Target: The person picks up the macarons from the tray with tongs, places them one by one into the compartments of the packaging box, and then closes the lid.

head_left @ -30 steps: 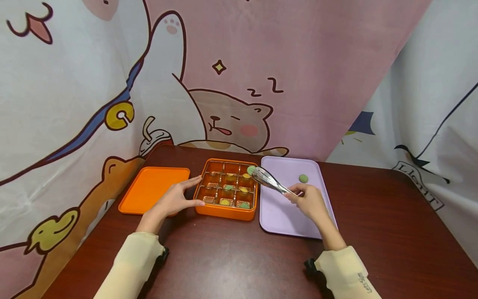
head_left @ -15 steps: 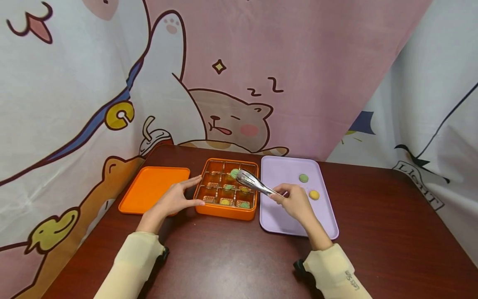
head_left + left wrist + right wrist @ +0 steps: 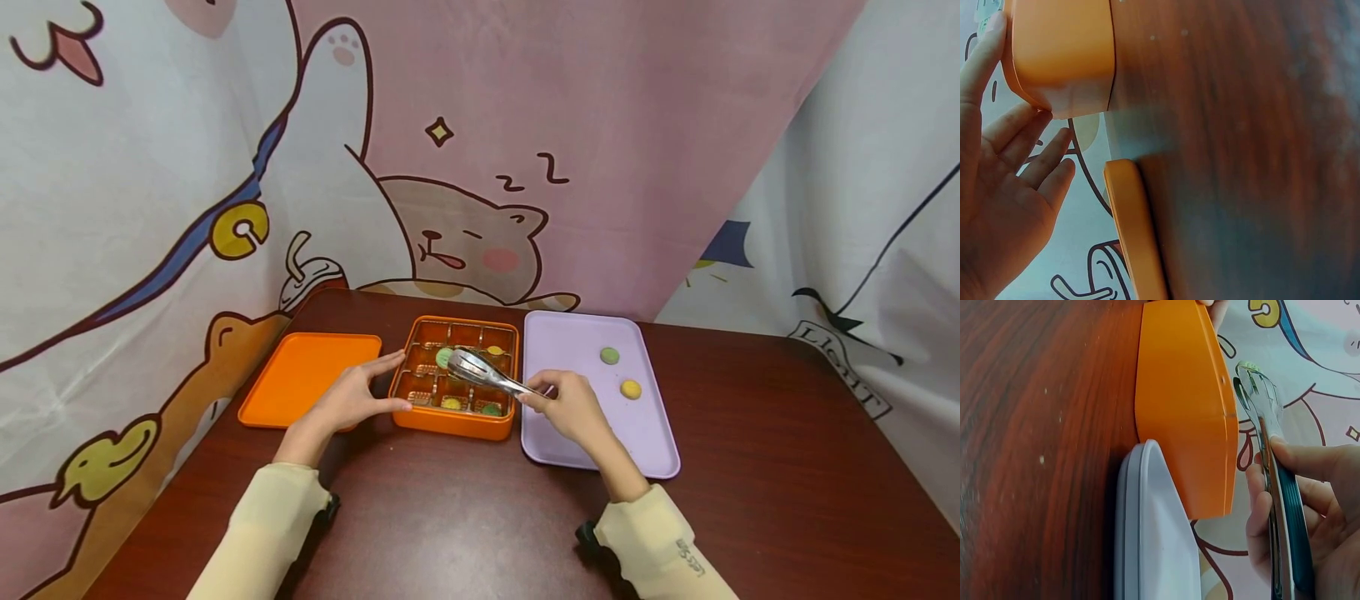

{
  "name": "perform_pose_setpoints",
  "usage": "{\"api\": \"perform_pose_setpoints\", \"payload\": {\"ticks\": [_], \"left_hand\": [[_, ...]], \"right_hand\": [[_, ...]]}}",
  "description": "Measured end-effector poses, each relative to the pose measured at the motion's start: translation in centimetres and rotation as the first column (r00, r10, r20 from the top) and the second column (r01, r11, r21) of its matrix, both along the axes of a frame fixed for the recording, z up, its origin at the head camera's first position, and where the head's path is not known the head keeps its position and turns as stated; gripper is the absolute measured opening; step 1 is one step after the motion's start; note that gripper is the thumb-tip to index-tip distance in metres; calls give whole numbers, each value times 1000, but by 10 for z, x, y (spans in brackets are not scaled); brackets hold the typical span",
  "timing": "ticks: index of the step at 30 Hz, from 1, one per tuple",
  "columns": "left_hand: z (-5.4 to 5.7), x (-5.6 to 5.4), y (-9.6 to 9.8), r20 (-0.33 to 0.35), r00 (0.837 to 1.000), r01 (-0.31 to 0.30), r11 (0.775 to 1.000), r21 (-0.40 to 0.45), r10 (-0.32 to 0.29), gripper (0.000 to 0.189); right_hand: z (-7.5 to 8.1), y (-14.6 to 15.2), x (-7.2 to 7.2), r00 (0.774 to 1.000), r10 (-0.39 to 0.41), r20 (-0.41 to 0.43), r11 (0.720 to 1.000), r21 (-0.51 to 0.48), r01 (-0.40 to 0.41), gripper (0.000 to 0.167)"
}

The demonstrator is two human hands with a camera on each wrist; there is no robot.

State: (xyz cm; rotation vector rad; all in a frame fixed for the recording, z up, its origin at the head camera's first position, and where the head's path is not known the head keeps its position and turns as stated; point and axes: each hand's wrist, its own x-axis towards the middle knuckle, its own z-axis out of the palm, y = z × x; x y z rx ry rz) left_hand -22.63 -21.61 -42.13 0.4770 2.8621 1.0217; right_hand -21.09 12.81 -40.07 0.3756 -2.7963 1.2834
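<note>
My right hand [image 3: 568, 406] grips metal tongs [image 3: 480, 369], whose tips hold a round green cookie [image 3: 445, 358] over the left middle of an orange box [image 3: 453, 423]. The box has a clear divider with square compartments. Inside are yellow cookies, one at the back right [image 3: 495, 351] and one at the front [image 3: 451, 404], plus a green cookie [image 3: 492, 411] in the front right compartment. The tongs cover part of the middle row. Fingers spread and nearly straight, my left hand [image 3: 351, 400] touches the box's left side. In the right wrist view the tongs [image 3: 1282, 506] lie between thumb and fingers.
Right beside the box lies a lilac tray [image 3: 573, 442] bearing a green cookie [image 3: 610, 356] and a yellow cookie [image 3: 631, 389]. An orange lid [image 3: 300, 379] lies to the left, partly behind the left hand. A printed curtain [image 3: 600, 167] hangs behind the table.
My right hand has carried the tongs and green cookie leftward across the box, from its back right corner. The yellow cookie on the tray has come into sight. My left hand stays put.
</note>
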Motion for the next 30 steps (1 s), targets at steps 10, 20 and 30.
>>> {"api": "perform_pose_setpoints", "payload": {"ticks": [10,20,30], "left_hand": [[0,0,1,10,1000,-10,1000,1,10,88],[-1,0,0,8,1000,-7,1000,6,7,88],[1,0,0,13,1000,-5,1000,6,5,91]], "right_hand": [[2,-14,5,999,53,1,998,40,-53,6],[4,-19,7,996,82,-25,992,95,-80,6],[5,-22,8,997,72,-36,978,201,-63,10]]}}
